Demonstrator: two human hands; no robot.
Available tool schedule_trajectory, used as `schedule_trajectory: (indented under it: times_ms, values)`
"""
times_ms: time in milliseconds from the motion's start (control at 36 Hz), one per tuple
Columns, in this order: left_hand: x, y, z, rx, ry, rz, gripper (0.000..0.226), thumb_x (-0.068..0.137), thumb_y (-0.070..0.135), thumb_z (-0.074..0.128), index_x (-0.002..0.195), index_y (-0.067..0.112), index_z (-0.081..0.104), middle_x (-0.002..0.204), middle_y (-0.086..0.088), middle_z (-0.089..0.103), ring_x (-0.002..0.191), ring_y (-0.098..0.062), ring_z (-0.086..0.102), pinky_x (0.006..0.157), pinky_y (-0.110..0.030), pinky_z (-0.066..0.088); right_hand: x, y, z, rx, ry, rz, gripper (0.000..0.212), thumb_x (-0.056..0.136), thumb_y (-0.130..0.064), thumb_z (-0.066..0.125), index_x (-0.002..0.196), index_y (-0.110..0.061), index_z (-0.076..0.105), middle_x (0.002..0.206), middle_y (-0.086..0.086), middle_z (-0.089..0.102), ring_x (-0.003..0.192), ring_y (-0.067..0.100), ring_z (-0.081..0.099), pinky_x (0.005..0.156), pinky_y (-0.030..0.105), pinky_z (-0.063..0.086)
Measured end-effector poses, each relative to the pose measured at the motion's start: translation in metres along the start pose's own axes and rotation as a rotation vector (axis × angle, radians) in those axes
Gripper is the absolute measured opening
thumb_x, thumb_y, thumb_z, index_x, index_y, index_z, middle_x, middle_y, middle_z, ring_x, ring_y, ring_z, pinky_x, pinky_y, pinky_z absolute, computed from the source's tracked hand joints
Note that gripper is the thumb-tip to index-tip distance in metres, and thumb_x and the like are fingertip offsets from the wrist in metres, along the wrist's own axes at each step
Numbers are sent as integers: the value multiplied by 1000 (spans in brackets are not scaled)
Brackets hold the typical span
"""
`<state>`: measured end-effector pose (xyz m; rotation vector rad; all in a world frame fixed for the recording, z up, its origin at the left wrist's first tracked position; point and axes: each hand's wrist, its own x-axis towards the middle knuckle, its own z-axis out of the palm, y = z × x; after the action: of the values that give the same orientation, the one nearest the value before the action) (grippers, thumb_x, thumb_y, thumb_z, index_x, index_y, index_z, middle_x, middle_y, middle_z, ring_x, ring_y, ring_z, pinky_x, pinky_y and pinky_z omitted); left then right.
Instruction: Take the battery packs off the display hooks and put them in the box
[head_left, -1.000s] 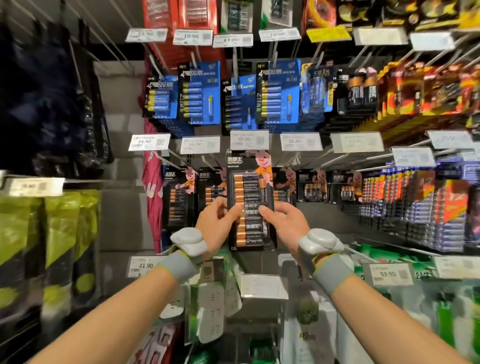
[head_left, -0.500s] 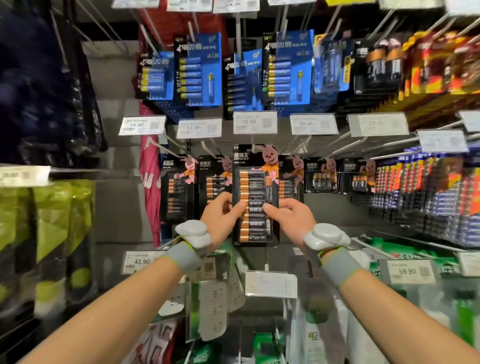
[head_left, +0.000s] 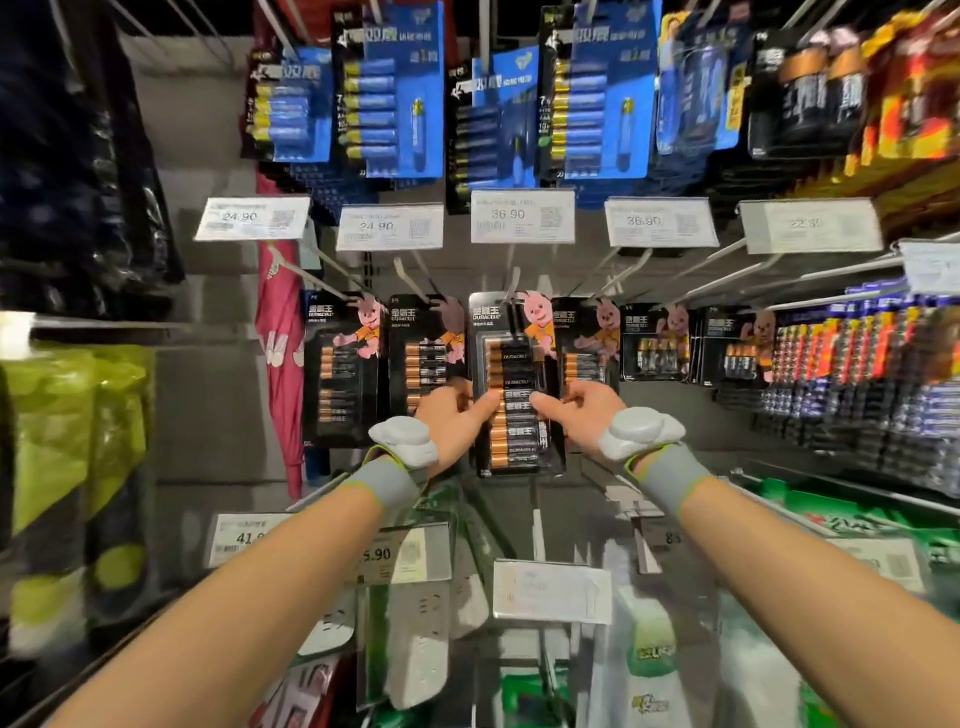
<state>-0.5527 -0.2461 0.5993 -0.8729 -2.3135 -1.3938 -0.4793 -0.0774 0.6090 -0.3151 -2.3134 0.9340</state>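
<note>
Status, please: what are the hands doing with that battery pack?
Left hand, right hand: both pinching the battery pack by its sides. Pack top at the hook; unclear if off. Box not in view.

Black battery pack (head_left: 511, 384), copper-and-black cells, pink bunny; blue packs (head_left: 395, 98) above; white price tags (head_left: 522, 215); grey wristbands (head_left: 387, 480).

"Hands?"
"Two: the left hand (head_left: 452, 415) and the right hand (head_left: 582, 415), with two white wrist devices (head_left: 402, 441), one each."
"Black bunny packs (head_left: 340, 374)?"
"Six fronts across the row. The ones stacked behind can't be counted."
"White price tags (head_left: 522, 215) above them?"
"Five whole, and a sixth cut off at the right edge."
"Blue packs (head_left: 395, 104) on top?"
"Four clear fronts, and a fifth that's blurred."
</note>
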Motion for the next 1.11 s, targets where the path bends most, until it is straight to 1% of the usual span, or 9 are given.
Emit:
schedule_trajectory:
  times_ms: [83,167,278,389,556,639,778,917,1111]
  values:
    - [10,-3,2,93,-39,-31,42,98,48,50,99,6,56,69,-3,56,77,-28,58,68,-32,39,12,0,3,-3,-40,19,46,84,-51,64,101,-9,62,97,9,68,91,30,64,86,40,51]
    - [18,-5,-1,179,-68,-29,39,99,53,43,100,15,47,69,0,55,68,-20,53,62,-30,37,19,-2,7,43,-46,37,42,85,-46,66,100,-8,59,85,9,65,74,25,63,72,39,56]
    - [29,-14,-5,206,-87,2,52,93,65,43,111,18,54,88,-6,68,82,-28,65,79,-39,54,25,-4,12,82,-47,32,37,85,-37,69,99,-7,54,87,12,63,74,27,61,74,43,58]
    - [33,-17,-6,109,-30,24,37,92,49,60,100,13,56,91,-9,68,72,-25,64,73,-36,56,28,-1,17,162,-72,32,37,85,-32,70,98,0,57,81,14,65,60,25,63,59,38,59]
    - [37,-18,-6,45,-31,31,36,90,42,65,101,9,57,90,-12,68,65,-23,61,68,-36,57,28,1,17,234,-101,76,49,82,-31,73,108,3,50,104,28,64,46,18,53,46,26,46]
    - [36,-19,-4,32,-42,35,34,89,44,66,101,13,56,94,-12,70,71,-28,65,71,-43,59,25,2,18,187,-66,86,57,73,-44,76,105,-5,49,102,20,66,59,23,59,54,35,53]
    - [35,-21,-3,95,-73,33,33,91,49,61,96,16,56,82,-10,71,68,-28,68,72,-45,59,19,2,17,170,-16,109,38,78,-37,75,89,-13,47,99,18,67,65,28,62,69,49,59]
    - [36,-23,-3,89,-102,28,38,91,51,61,103,16,54,84,-9,72,68,-27,70,73,-45,60,15,-1,15,165,-24,120,41,79,-35,74,99,-10,49,95,14,65,63,23,57,57,33,52]
    - [20,-16,-12,208,-55,-24,53,82,64,64,104,16,53,71,-1,67,68,-21,67,71,-36,56,25,25,21,262,-67,151,60,50,-54,77,88,-17,49,91,15,64,66,26,58,69,41,52]
